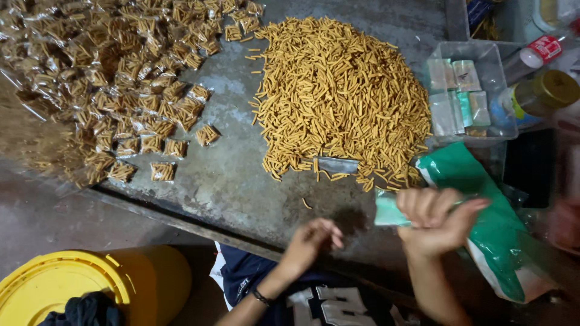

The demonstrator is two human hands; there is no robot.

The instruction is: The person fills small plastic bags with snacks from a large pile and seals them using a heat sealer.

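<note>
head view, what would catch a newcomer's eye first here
The big heap of orange snack sticks in the middle of the grey table stands out first. To its left spreads a mass of small clear packets filled with the same sticks. Near the front edge, the right hand grips a green and white bag, the left hand empty beside it, and a yellow bucket sits at lower left.

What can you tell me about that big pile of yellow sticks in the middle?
The pile of sticks is a wide, loose heap of short, thin, golden-yellow snack sticks, dry and crisp by their look. It lies straight on the grey table, with stray sticks scattered round its edge. A small flat metal scoop rests at its near edge. No hand touches it.
</note>
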